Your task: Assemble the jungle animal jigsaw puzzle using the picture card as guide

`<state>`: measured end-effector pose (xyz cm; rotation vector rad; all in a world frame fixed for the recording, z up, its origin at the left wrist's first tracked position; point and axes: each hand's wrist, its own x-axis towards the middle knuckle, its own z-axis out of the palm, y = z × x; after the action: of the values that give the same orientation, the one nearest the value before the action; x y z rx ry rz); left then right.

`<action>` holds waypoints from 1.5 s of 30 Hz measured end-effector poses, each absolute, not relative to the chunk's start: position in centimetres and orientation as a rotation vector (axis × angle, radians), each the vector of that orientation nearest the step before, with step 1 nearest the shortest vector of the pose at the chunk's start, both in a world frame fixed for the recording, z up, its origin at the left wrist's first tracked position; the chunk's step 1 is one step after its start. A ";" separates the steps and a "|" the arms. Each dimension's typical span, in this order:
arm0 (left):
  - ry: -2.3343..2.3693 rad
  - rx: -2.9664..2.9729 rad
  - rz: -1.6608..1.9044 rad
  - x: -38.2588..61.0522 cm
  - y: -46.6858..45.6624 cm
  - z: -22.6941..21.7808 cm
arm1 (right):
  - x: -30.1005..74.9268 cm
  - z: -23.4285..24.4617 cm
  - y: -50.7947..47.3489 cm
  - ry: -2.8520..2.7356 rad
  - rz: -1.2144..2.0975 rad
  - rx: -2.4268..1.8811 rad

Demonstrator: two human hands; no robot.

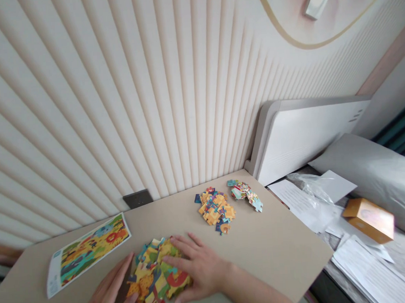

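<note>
A heap of colourful jigsaw puzzle pieces (153, 278), mostly yellow, green and orange, lies near the front of the table. My left hand (109, 287) rests along the heap's left side, fingers stretched out and thumb apart. From the right, my right hand (195, 265) lies over the heap's right part with its fingers spread, touching the pieces. Neither hand grips a piece that I can make out. Left of the heap is a printed picture sheet (90, 252) with a bright animal scene.
Two smaller piles lie farther back: orange and blue puzzle pieces (215, 207) and pale puzzle pieces (245, 193). The beige table (269, 252) meets a ribbed wall (145, 91) with a dark socket plate (137, 199). Right of it, a bed holds papers (365, 269), an orange box (369, 219) and a pillow (373, 174).
</note>
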<state>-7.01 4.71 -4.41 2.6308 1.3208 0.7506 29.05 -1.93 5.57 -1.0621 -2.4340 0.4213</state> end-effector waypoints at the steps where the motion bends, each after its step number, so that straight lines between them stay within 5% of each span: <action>1: 1.300 2.658 0.693 -7.1 4.3 -3.9 | 29.6 5.4 -1.7 -2.417 0.473 -1.085; 15: 1.064 2.535 0.628 -4.6 2.8 2.0 | 31.4 2.0 -0.6 -2.355 0.517 -1.174; 36: 1.034 2.560 0.542 -4.5 1.3 3.5 | 29.0 0.8 -0.6 -2.529 0.229 -1.110; 45: 2.138 2.405 0.666 -8.3 5.9 -0.3 | 29.7 0.9 -0.2 -2.554 0.225 -1.100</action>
<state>-8.35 5.85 -0.31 2.4054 2.1378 0.6662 29.66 -0.21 0.88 -1.0999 -2.5542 0.2253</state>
